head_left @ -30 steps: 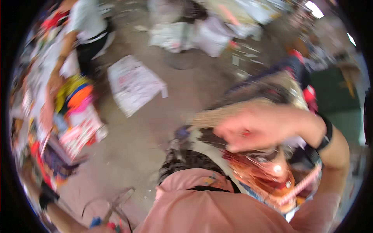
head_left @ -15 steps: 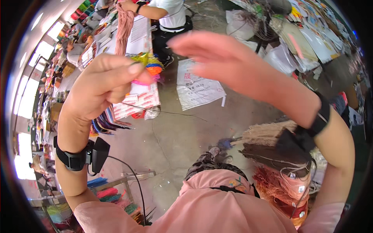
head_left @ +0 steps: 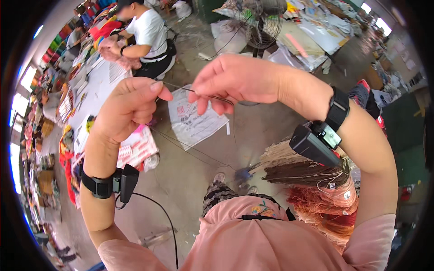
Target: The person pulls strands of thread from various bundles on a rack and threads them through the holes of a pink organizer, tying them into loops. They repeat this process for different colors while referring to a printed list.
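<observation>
Above the grey concrete floor [head_left: 176, 194], a thin dark thread [head_left: 178, 86] spans between the left hand [head_left: 129, 104], tightly pinching, and the right hand [head_left: 239, 81], half-curled, pinching it also.

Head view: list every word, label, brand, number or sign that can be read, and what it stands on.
White sack flat on the floor: red and dark print, wording not copied here; its smaller lines are too small to read.
White tags on the yarn: too small to read.
I can make out no other text.
</observation>
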The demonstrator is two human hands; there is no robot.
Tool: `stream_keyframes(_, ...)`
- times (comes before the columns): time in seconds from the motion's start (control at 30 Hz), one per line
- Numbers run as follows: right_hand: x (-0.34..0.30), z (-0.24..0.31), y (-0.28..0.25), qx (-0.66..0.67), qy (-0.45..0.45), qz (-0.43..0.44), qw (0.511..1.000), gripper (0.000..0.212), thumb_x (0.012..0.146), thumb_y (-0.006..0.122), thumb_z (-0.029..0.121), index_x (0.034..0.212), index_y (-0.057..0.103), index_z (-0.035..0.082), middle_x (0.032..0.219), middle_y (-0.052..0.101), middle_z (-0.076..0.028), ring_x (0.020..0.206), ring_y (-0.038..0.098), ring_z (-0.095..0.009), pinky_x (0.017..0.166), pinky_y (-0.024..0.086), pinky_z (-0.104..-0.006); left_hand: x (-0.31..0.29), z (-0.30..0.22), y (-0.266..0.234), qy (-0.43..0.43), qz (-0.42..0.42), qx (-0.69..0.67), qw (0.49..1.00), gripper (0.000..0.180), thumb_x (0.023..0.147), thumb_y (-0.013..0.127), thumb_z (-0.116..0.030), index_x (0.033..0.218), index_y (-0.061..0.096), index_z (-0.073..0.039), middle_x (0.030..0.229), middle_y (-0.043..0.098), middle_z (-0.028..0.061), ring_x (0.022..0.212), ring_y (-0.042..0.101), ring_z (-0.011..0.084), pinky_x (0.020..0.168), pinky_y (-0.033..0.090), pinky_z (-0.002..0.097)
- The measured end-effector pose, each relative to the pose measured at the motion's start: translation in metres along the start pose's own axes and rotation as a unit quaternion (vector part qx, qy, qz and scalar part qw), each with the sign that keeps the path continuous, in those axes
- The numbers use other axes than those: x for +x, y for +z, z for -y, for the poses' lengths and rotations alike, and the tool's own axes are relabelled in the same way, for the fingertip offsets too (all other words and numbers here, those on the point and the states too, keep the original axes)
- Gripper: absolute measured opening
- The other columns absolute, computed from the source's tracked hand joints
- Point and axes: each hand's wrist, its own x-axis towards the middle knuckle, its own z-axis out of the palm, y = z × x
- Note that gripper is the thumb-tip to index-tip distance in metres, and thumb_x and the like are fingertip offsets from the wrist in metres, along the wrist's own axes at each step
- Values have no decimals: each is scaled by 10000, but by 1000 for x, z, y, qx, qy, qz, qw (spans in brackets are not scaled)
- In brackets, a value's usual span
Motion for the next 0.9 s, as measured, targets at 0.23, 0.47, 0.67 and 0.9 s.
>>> stream_keyframes(0.23,6,-6,-11,-6,-5,-110,994,161,771,539,126,840,567,-17,514,421,34,405,272,-11,355,161,-164,32,-1,-42,4,39,20,999,227,828,475,-173,808,556,38,474,281,-85,387,190,16,360,134,188)
stream_keyframes(0.47,-8,9,-22,33,-99,-220,970,186,781,515,158,823,571,-14,472,323,62,383,216,-14,343,134,-173,62,24,-93,23,117,-52,991,192,828,474,-163,796,554,8,491,287,-77,415,212,20,376,152,180)
stream_keyframes(0.67,-41,-24,-63,-35,-46,-433,899,159,801,489,152,843,558,15,523,423,23,430,350,-54,392,286,-200,71,68,-144,-13,137,-78,987,179,821,483,-160,785,549,2,498,304,-65,415,227,22,376,170,176)
stream_keyframes(0.9,59,-100,5,-274,-191,-385,860,230,811,485,190,967,526,27,920,544,-69,900,495,-171,797,378,-280,82,55,-83,-78,102,-333,934,168,843,447,-171,880,524,-27,524,351,-69,399,266,18,363,239,153)
